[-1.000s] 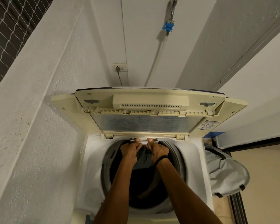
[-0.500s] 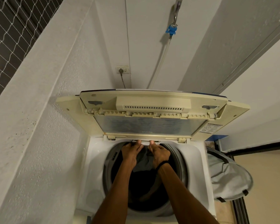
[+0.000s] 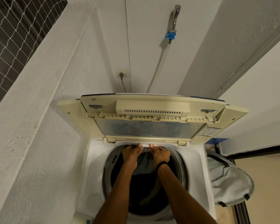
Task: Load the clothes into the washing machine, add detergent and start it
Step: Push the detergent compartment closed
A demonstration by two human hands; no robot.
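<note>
A white top-loading washing machine [image 3: 95, 160] stands below me with its cream lid [image 3: 152, 128] folded up against the back wall. Dark and grey clothes [image 3: 145, 165] lie in the drum. Both my arms reach over the drum to its back rim. My left hand [image 3: 131, 153] and my right hand [image 3: 160, 153] sit side by side there. Their thumbs lie on top of a small white detergent drawer [image 3: 145, 145] just under the lid hinge, and their fingers curl beneath it. My right wrist wears a black band.
A light grey laundry bag [image 3: 229, 180] stands on the floor right of the machine. A wall hems the machine in on the left. Behind it are a wall socket [image 3: 122, 73] with a plug and a tap with a blue fitting [image 3: 170, 35] and hose.
Both hands have stayed at the drawer on the back rim, with thumbs shifting slightly on it. The camera has tilted a little, so the machine sits lower in view.
</note>
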